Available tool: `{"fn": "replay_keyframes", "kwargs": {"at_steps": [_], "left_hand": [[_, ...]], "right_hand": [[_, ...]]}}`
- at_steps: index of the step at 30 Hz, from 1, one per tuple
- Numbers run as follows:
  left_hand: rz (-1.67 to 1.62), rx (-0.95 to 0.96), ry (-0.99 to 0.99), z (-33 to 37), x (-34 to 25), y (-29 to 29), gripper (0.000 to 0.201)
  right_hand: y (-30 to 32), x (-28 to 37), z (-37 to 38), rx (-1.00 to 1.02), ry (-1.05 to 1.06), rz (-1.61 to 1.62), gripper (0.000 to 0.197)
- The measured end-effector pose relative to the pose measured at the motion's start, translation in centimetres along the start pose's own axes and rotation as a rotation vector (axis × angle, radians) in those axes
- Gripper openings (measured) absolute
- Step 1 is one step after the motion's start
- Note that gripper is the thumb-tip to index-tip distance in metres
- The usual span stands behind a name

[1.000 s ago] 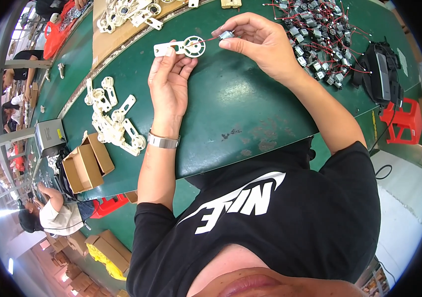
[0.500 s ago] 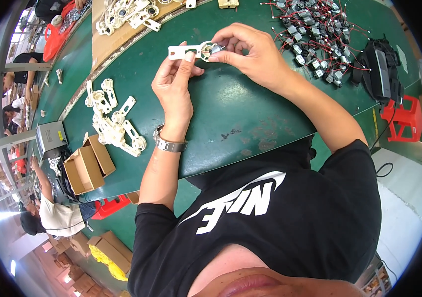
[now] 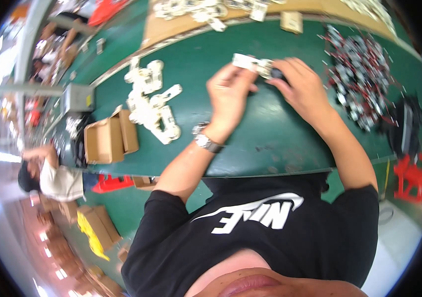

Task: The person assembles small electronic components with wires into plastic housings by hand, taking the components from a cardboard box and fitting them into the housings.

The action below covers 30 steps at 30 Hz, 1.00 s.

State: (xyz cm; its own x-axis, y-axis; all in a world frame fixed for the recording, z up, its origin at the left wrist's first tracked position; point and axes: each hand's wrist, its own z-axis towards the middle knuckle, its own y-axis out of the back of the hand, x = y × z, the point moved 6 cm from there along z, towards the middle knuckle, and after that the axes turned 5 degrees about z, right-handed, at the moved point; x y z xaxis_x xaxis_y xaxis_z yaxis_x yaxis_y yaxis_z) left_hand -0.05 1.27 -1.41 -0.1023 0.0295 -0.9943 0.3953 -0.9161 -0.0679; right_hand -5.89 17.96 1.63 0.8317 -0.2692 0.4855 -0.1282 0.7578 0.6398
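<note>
My left hand (image 3: 229, 94) pinches the flat, slotted end of a white plastic bracket (image 3: 243, 61) between thumb and fingers. At the bracket's ringed end, my right hand (image 3: 302, 88) is closed on a small motor (image 3: 277, 74), its dark end showing beside the fingertips. The motor touches the ring or sits partly in it; blur hides which. Both hands hover over the green table (image 3: 265, 131). Left of them lies a loose pile of similar white brackets (image 3: 147, 106). To the right is a heap of small silver motors (image 3: 362, 74) with red wires.
More white parts lie on cardboard (image 3: 315, 7) along the far side, near a small tan block (image 3: 291, 22). Open cardboard boxes (image 3: 103, 141) stand at the left edge. A black bag-like thing (image 3: 406, 126) is at the right, above a red stool (image 3: 412, 178). A co-worker (image 3: 55, 175) sits at the left.
The whole view has swung and blurred, so the table and piles appear shifted. Both hands still hold bracket and motor together; the bracket now tilts, and the motor's dark end shows.
</note>
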Motion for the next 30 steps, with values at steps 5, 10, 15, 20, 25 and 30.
{"fn": "replay_keyframes", "kwargs": {"at_steps": [5, 10, 15, 20, 25, 30], "left_hand": [[-0.028, 0.033, -0.053, -0.4, 1.0, -0.3, 0.022], [0.043, 0.016, -0.124, -0.6, 0.3, -0.1, 0.025], [0.164, 0.033, -0.105, -0.6, 0.0, 0.1, 0.029], [0.089, 0.058, 0.004, -0.7, -0.2, 0.0, 0.032], [0.042, 0.086, 0.044, -0.8, -0.2, -0.3, 0.033], [-0.049, 0.110, 0.074, -0.4, 0.1, -0.3, 0.034]], "right_hand": [[1.1, 1.8, 0.8, -0.002, -0.043, -0.096, 0.030], [0.2, 2.4, 1.1, 0.047, -0.026, -0.028, 0.028], [0.1, 2.6, 1.0, 0.001, -0.055, -0.010, 0.028], [0.7, 2.7, 0.9, -0.030, -0.056, -0.048, 0.025], [0.4, 1.8, 0.3, -0.045, -0.157, 0.131, 0.024], [0.4, 1.3, 0.6, -0.067, -0.275, 0.234, 0.023]]}}
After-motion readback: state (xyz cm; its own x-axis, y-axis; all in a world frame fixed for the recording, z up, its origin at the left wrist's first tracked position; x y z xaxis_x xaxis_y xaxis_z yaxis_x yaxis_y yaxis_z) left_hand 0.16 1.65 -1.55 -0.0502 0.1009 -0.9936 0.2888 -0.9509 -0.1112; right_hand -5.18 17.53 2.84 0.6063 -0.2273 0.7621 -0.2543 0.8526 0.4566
